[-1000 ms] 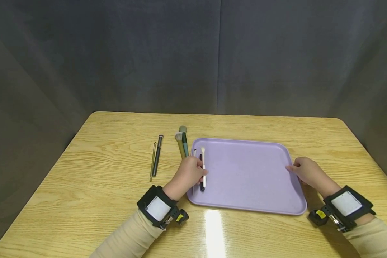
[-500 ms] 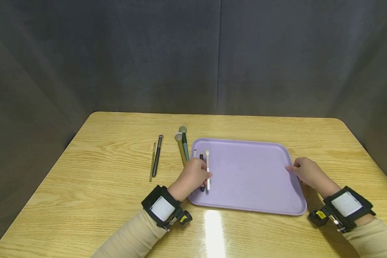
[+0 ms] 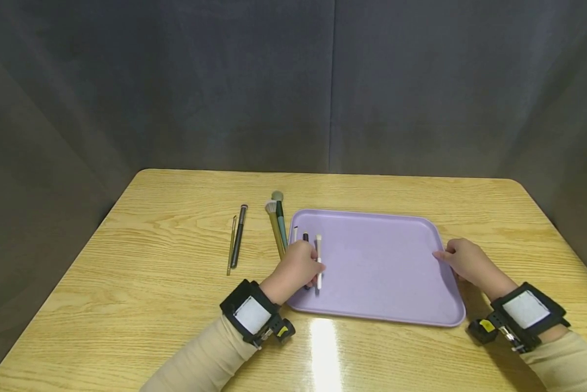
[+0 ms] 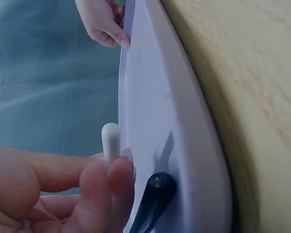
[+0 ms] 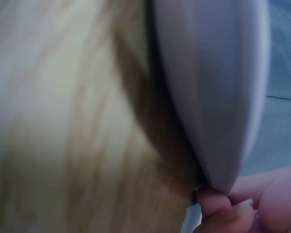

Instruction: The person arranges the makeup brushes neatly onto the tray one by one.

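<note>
White brush [image 3: 319, 253]: seen from the head, it was over the left part of the purple tray [image 3: 381, 261], bristles pointing away from the person, roughly in line with the black brush [image 3: 306, 236] and thin pale brush [image 3: 295, 233] beside it.
Left grip [image 3: 298, 265]: pinched the white brush partway along its handle, probably because that spot let it be steered without tipping.
Right grip [image 3: 463, 258]: held the tray's right edge, thumb over the rim, seemingly to steady it.
Left of the tray: a green brush [image 3: 280, 215] and a gold brush [image 3: 275, 220] lay close together, bristles away from the person; a silver-tipped brush [image 3: 239, 234] and a thin gold stick [image 3: 232, 245] lay farther left on the counter [image 3: 151, 272], likely set apart for easy reach.
Handle end, left wrist: the white tip poked out past the pinching fingertips; the black brush's rounded end showed just beside them, though whether it touched the tray could not be told.
Tray edge, right wrist: thumb and fingers pinched it from both sides, presumably against sliding; blur hid finer detail.
</note>
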The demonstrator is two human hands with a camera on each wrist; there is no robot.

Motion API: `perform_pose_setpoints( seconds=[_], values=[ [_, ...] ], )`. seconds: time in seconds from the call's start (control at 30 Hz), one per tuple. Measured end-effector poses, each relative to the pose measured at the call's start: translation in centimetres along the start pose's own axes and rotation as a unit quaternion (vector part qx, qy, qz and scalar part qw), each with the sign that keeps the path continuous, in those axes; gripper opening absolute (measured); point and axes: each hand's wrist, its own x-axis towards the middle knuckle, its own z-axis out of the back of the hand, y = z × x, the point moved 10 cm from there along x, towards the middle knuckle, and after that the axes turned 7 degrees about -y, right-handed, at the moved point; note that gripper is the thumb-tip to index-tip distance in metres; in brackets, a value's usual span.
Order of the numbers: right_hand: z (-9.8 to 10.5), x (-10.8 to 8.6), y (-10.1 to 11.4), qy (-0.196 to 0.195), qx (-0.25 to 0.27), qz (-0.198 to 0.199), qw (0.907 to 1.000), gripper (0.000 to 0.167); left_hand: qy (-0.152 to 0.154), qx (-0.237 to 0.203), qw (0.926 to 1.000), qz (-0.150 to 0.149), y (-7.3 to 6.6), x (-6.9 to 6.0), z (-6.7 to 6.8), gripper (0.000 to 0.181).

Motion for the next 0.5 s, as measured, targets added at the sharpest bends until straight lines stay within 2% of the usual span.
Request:
perform_pose_setpoints(
  seconds=[0.3, 0.5],
  values=[
    [0.00, -0.02, 0.07, 0.000, 0.000, 0.002, 1.0000, 0.026, 0.005, 0.022, 0.9997, 0.006, -0.01, 0.38, -0.29, 0.028],
    [0.04, -0.02, 0.17, 0.000, -0.005, 0.007, 1.0000, 0.026, 0.005, 0.036, 0.9993, -0.006, -0.37, 0.57, -0.68, 0.027]
  ],
)
